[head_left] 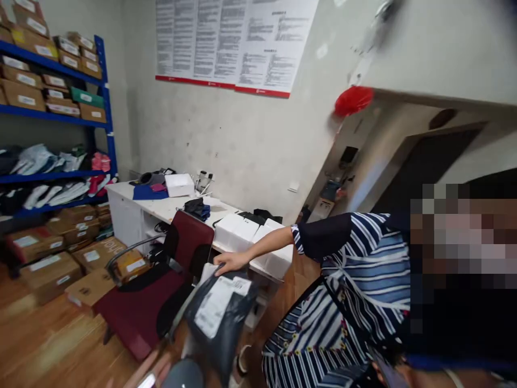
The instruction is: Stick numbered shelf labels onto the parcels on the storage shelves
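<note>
A black plastic mailer bag (220,315) with a white label hangs in the lower middle, above a dark red office chair (153,291). A co-worker in a striped top (347,291) stands close on my right, and that person's hand (230,262) rests on the bag's top edge. At the bottom edge a few blurred fingers show, which I take for my left hand (147,372), next to a grey rounded object (183,375) just below the bag. Whether these fingers hold anything is unclear. My right hand is out of sight.
A white desk (133,202) along the wall carries white boxes (236,231), dark clothes and small items. Blue shelving (105,108) on the left holds cardboard boxes and bagged goods. More cartons (48,269) lie on the wooden floor. A doorway (424,167) opens at the right.
</note>
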A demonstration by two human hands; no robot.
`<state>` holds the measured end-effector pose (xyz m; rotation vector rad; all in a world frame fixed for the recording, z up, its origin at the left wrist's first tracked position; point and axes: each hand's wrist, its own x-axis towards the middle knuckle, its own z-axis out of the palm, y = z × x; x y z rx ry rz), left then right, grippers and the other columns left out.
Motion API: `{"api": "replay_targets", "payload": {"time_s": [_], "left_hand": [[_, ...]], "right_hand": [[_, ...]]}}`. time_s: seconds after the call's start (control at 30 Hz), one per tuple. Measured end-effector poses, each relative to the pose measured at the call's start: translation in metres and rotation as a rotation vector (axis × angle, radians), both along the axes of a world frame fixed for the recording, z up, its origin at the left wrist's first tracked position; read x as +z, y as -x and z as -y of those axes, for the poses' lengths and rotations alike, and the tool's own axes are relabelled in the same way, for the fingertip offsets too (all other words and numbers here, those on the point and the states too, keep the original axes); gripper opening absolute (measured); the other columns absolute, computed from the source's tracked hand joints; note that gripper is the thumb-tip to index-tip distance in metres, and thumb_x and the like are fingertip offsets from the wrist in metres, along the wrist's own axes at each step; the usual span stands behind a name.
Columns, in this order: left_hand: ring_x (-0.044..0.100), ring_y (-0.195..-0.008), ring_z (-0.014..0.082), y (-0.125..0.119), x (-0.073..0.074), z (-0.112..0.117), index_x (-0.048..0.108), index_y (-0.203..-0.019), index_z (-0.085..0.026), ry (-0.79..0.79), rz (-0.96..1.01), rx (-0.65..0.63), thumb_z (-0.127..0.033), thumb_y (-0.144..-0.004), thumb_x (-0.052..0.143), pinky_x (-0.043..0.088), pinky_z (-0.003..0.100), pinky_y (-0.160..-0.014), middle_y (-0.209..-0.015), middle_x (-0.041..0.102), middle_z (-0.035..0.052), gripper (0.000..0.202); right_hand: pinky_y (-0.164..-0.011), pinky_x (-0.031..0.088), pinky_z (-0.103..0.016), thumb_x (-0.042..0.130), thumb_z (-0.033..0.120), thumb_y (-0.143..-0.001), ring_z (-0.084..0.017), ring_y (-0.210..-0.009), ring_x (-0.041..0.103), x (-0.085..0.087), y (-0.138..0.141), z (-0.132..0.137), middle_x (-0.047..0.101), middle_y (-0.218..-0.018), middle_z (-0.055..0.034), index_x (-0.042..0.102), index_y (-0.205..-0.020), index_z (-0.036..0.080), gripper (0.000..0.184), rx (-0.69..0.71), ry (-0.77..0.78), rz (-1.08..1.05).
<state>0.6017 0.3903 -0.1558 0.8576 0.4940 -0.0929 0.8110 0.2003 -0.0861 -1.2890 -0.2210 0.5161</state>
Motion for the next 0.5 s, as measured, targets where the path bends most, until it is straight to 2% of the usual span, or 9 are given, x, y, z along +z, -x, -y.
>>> {"api": "replay_targets", "payload": {"time_s": [0.07, 0.13, 0.2, 0.27, 0.3, 0.33, 0.4, 0.47, 0.5], "left_hand": [[0.060, -0.112, 0.0340, 0.013, -0.008, 0.022, 0.062, -0.115, -0.033, 0.010, -0.049, 0.056, -0.062, -0.068, 0.057, 0.050, 0.050, -0.088, -0.105, 0.073, 0.0061, 0.055], [0.064, -0.102, 0.0327, 0.019, -0.024, 0.042, 0.065, -0.100, -0.024, -0.092, -0.139, 0.226, -0.054, -0.068, 0.057, 0.052, 0.046, -0.084, -0.092, 0.073, 0.0082, 0.045], [0.066, -0.090, 0.0311, 0.019, -0.045, 0.052, 0.061, -0.088, -0.018, -0.418, -0.315, 0.519, -0.055, -0.069, 0.048, 0.054, 0.044, -0.077, -0.079, 0.069, 0.0090, 0.043], [0.063, -0.097, 0.0356, 0.021, -0.070, 0.049, 0.058, -0.089, -0.016, -0.596, -0.457, 0.660, -0.063, -0.069, 0.041, 0.053, 0.048, -0.078, -0.087, 0.067, 0.0124, 0.053], [0.058, -0.106, 0.0389, 0.023, -0.081, 0.042, 0.056, -0.096, -0.014, -0.669, -0.513, 0.693, -0.066, -0.067, 0.041, 0.050, 0.051, -0.083, -0.099, 0.065, 0.0160, 0.062], [0.051, -0.117, 0.0418, 0.028, -0.092, 0.032, 0.053, -0.107, -0.011, -0.730, -0.550, 0.702, -0.069, -0.064, 0.043, 0.046, 0.054, -0.091, -0.114, 0.060, 0.0203, 0.073], [0.031, -0.134, 0.0421, 0.038, -0.110, 0.005, 0.039, -0.128, -0.005, -0.877, -0.560, 0.640, -0.071, -0.058, 0.050, 0.031, 0.055, -0.106, -0.139, 0.040, 0.0261, 0.097], [0.022, -0.140, 0.0371, 0.045, -0.127, -0.028, 0.031, -0.137, -0.004, -0.998, -0.473, 0.458, -0.068, -0.052, 0.058, 0.021, 0.049, -0.113, -0.148, 0.028, 0.0252, 0.110], [0.023, -0.140, 0.0355, 0.046, -0.137, -0.045, 0.034, -0.137, -0.007, -1.043, -0.409, 0.333, -0.065, -0.047, 0.065, 0.020, 0.046, -0.114, -0.149, 0.031, 0.0231, 0.111]], "right_hand": [[-0.061, 0.051, -0.021, 0.036, 0.033, -0.098, -0.008, -0.067, 0.061, -0.016, -0.010, -0.006, 0.060, -0.080, 0.0031, 0.063, -0.087, 0.008, 0.038, 0.164, 0.145, 0.076], [-0.056, 0.047, -0.017, 0.033, 0.031, -0.098, -0.004, -0.058, 0.056, -0.046, -0.006, -0.026, 0.055, -0.071, 0.0059, 0.062, -0.075, 0.007, 0.044, 0.343, 0.254, 0.160], [-0.056, 0.046, -0.016, 0.033, 0.030, -0.098, -0.003, -0.055, 0.053, -0.079, 0.007, -0.051, 0.052, -0.067, 0.0077, 0.060, -0.068, 0.007, 0.046, 0.494, 0.315, 0.244], [-0.056, 0.047, -0.018, 0.047, 0.029, -0.094, -0.005, -0.057, 0.054, -0.109, 0.022, -0.075, 0.052, -0.066, 0.0078, 0.059, -0.068, 0.009, 0.035, 0.604, 0.346, 0.329], [-0.056, 0.048, -0.020, 0.056, 0.028, -0.090, -0.007, -0.059, 0.055, -0.122, 0.029, -0.085, 0.053, -0.065, 0.0073, 0.059, -0.069, 0.010, 0.028, 0.642, 0.356, 0.370], [-0.056, 0.049, -0.022, 0.063, 0.026, -0.085, -0.010, -0.061, 0.056, -0.135, 0.036, -0.095, 0.054, -0.066, 0.0063, 0.059, -0.070, 0.012, 0.021, 0.670, 0.366, 0.408], [-0.061, 0.049, -0.026, 0.063, 0.028, -0.085, -0.012, -0.066, 0.057, -0.160, 0.050, -0.113, 0.055, -0.070, 0.0053, 0.059, -0.074, 0.012, 0.020, 0.706, 0.387, 0.470], [-0.066, 0.049, -0.029, 0.063, 0.030, -0.085, -0.013, -0.069, 0.057, -0.184, 0.065, -0.130, 0.055, -0.071, 0.0046, 0.058, -0.075, 0.012, 0.021, 0.720, 0.411, 0.505], [-0.069, 0.048, -0.031, 0.064, 0.029, -0.083, -0.014, -0.071, 0.057, -0.196, 0.074, -0.138, 0.055, -0.071, 0.0045, 0.057, -0.074, 0.013, 0.020, 0.721, 0.422, 0.512]]}}
